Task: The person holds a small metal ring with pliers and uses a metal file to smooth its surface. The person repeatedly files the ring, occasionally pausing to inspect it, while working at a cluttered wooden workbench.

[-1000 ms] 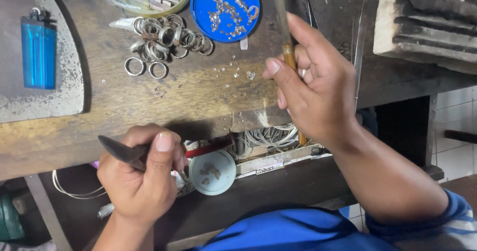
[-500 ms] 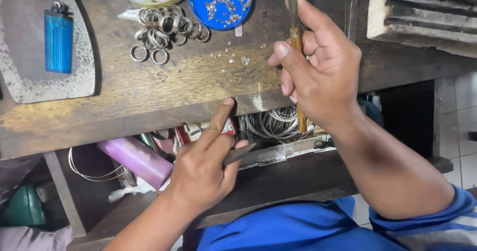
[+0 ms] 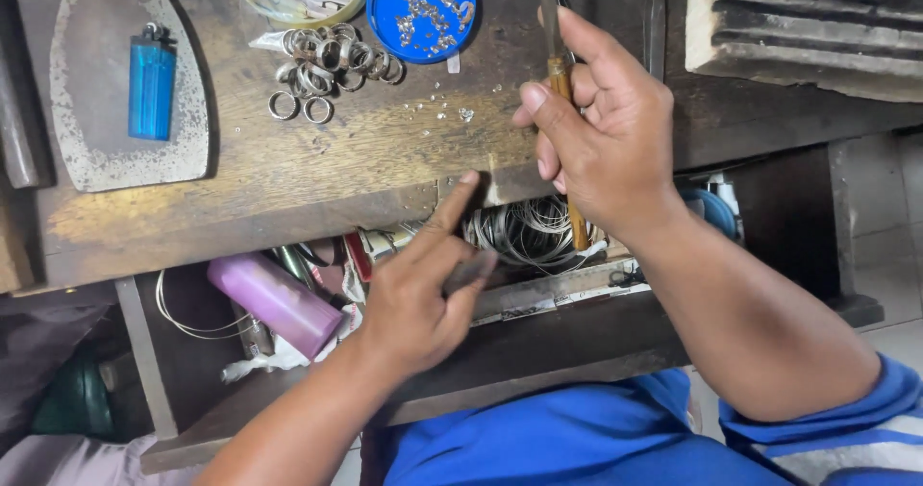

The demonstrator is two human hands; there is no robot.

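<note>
I am gripping a wooden-handled tool (image 3: 558,73) in my right hand (image 3: 606,130), thumb and fingers closed round the handle, its metal blade pointing away from me across the wooden workbench (image 3: 288,174) and the handle's lower end showing below my palm over the open drawer (image 3: 538,294). My left hand (image 3: 423,299) is holding a small dark tool (image 3: 469,271) pinched under the thumb; what kind of tool it is I cannot tell. The index finger of that hand is extending upward and touching the front edge of the bench, just beside my right hand. Coils of thin wire (image 3: 524,231) are lying in the drawer beneath, with a purple cylinder (image 3: 277,303) further left. On the bench top, well apart from both hands, a cluster of metal rings (image 3: 332,63) is sitting beside a blue dish (image 3: 423,10) of small pieces. A blue lighter (image 3: 152,87) is resting on a grey iron-shaped plate (image 3: 87,149) at far left
</note>
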